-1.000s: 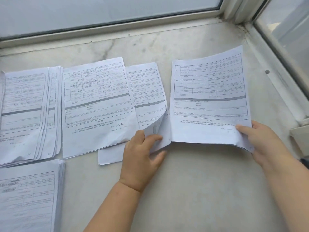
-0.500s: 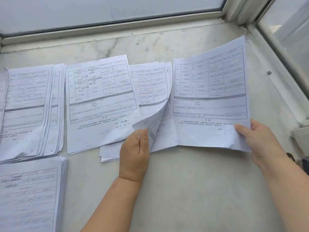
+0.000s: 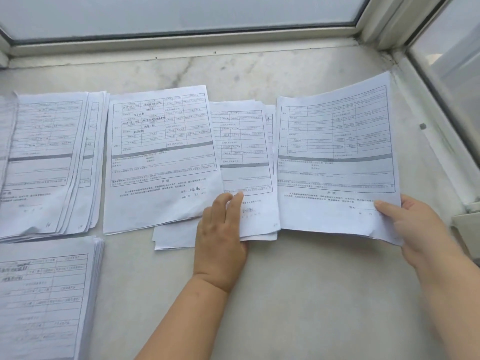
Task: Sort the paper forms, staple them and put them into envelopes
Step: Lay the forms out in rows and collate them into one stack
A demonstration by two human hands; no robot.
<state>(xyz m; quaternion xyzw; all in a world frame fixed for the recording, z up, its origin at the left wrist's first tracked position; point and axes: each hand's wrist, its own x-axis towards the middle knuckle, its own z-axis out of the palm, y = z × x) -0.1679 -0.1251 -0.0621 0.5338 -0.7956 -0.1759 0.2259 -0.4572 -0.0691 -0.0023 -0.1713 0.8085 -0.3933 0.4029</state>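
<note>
Several piles of printed paper forms lie on a marble sill (image 3: pixel 298 294). My right hand (image 3: pixel 413 229) pinches the lower right corner of a form (image 3: pixel 335 157), thumb on top, and holds it slightly lifted at the right. My left hand (image 3: pixel 220 232) lies with straight fingers on the bottom of a small middle stack (image 3: pixel 244 152), pressing it flat. A filled-in form (image 3: pixel 161 157) overlaps that stack on its left.
A fanned pile (image 3: pixel 49 162) lies at the far left, and a thick stack (image 3: pixel 44 300) sits in front of it. Window frames (image 3: pixel 181 40) close off the back and the right side (image 3: pixel 441 81). A white object (image 3: pixel 467 227) sits at the right edge.
My left hand has let the curled sheet drop onto the middle stack and now presses it flat. The form in my right hand has moved slightly right, off that stack.
</note>
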